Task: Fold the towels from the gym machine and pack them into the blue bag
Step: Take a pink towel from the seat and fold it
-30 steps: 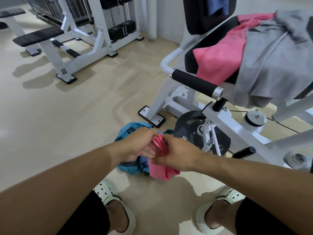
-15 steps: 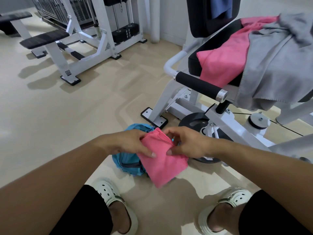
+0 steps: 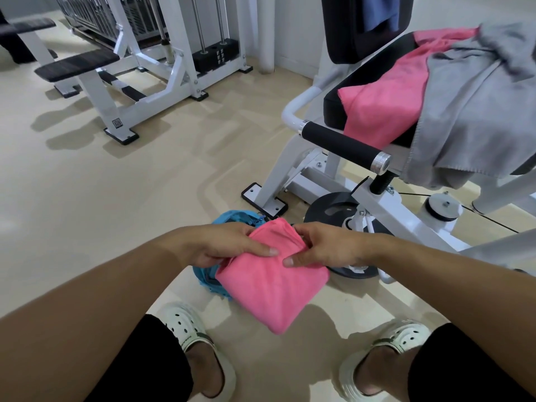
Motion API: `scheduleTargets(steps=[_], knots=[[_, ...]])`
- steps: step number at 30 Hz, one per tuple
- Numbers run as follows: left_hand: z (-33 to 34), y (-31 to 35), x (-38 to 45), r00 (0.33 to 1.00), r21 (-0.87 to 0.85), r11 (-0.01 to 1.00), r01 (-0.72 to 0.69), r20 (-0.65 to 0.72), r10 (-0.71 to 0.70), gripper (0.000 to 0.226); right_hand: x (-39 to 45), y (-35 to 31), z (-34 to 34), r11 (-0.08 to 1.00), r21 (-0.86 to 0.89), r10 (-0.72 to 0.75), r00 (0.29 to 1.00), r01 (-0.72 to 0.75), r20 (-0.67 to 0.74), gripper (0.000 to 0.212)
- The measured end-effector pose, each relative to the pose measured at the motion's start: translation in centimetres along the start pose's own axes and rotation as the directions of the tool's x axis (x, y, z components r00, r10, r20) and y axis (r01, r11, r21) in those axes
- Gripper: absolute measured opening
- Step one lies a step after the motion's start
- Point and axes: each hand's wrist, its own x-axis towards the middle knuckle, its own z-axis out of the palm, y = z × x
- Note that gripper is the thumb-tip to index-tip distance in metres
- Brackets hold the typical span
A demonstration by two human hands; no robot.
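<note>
A folded pink towel (image 3: 272, 285) hangs in front of me, pinched at its top edge by both hands. My left hand (image 3: 226, 245) grips the top left, my right hand (image 3: 324, 248) the top right. The blue bag (image 3: 232, 221) lies on the floor just behind and below the towel, mostly hidden by it and by my hands. On the gym machine seat (image 3: 333, 108) at the right lie another pink towel (image 3: 385, 97) and a grey towel (image 3: 475, 105) draped over it. A blue cloth (image 3: 380, 10) hangs on the backrest.
The machine's padded handle (image 3: 342, 143) and white frame (image 3: 391, 219) stand close on the right, with a black weight disc (image 3: 333, 207) on the floor. My feet in white clogs (image 3: 191, 338) are below. A second white machine (image 3: 139, 62) stands far left on the beige floor.
The towel was bunched narrow between my hands over the bag; it now hangs spread as a flat folded panel, and my hands have lifted it slightly towards me.
</note>
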Motion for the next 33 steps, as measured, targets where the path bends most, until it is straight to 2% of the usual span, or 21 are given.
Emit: scheduleTargets(steps=[4, 6, 10, 11, 13, 15, 18, 21, 24, 26, 28, 30, 32, 33], knots=[[0.1, -0.5, 0.0, 0.998, -0.071, 0.995, 0.067, 0.024, -0.066, 0.044, 0.0, 0.4, -0.7, 1.000, 0.000, 0.027, 0.993, -0.027, -0.112, 0.035], [0.5, -0.3, -0.1, 0.997, -0.104, 0.991, 0.079, -0.017, -0.082, 0.038, 0.0, 0.3, -1.0, 0.997, -0.051, 0.050, 0.983, -0.059, -0.176, 0.033], [0.9, 0.2, 0.3, 0.977, -0.273, 0.961, 0.049, -0.188, -0.104, 0.034, 0.0, -0.3, -0.8, 0.939, -0.323, 0.026, 0.962, -0.116, -0.270, 0.029], [0.9, 0.3, 0.5, 0.973, -0.304, 0.951, 0.046, -0.201, -0.111, 0.034, -0.1, -0.5, -0.5, 0.918, -0.379, 0.011, 0.960, -0.120, -0.279, 0.031], [1.1, 0.3, 0.7, 0.969, -0.342, 0.939, 0.037, -0.217, -0.117, 0.032, -0.2, -0.9, 0.1, 0.886, -0.449, -0.008, 0.964, -0.116, -0.267, 0.020], [1.2, 0.2, 1.0, 0.967, -0.351, 0.936, 0.032, -0.225, -0.118, 0.030, -0.6, -1.4, 0.7, 0.881, -0.460, 0.002, 0.974, -0.109, -0.227, 0.013], [1.6, 0.4, 1.4, 0.970, -0.375, 0.927, 0.009, -0.224, -0.099, 0.028, -1.3, -2.5, 1.8, 0.895, -0.441, 0.013, 0.991, -0.070, -0.130, 0.018], [2.1, 0.8, 1.3, 0.969, -0.416, 0.909, 0.002, -0.225, -0.105, 0.033, -1.5, -2.8, 3.0, 0.891, -0.447, 0.036, 0.995, -0.072, -0.088, 0.037], [2.1, 0.8, 1.3, 0.972, -0.473, 0.881, 0.001, -0.207, -0.113, 0.035, -1.5, -2.1, 3.9, 0.818, -0.564, 0.038, 0.989, -0.113, -0.142, 0.058], [1.9, 0.8, 1.2, 0.977, -0.501, 0.865, 0.002, -0.184, -0.108, 0.030, -1.3, -1.5, 4.2, 0.750, -0.650, -0.014, 0.979, -0.125, -0.206, 0.051], [1.5, 0.6, 1.2, 0.982, -0.399, 0.917, 0.017, -0.164, -0.090, 0.030, -1.1, -1.2, 4.0, 0.731, -0.673, -0.060, 0.972, -0.112, -0.228, 0.038], [0.8, 0.0, 1.3, 0.982, -0.071, 0.997, -0.005, -0.191, -0.009, 0.051, -1.2, -1.3, 3.5, 0.742, -0.663, -0.056, 0.977, -0.098, -0.208, 0.030], [0.5, -0.6, 1.3, 0.966, 0.269, 0.961, -0.069, -0.223, 0.132, 0.075, -1.3, -1.4, 3.0, 0.782, -0.619, -0.037, 0.984, -0.078, -0.172, 0.027], [0.4, -0.8, 1.3, 0.954, 0.382, 0.919, -0.098, -0.227, 0.196, 0.079, -1.3, -1.4, 2.8, 0.804, -0.592, -0.034, 0.988, -0.063, -0.151, 0.026]])
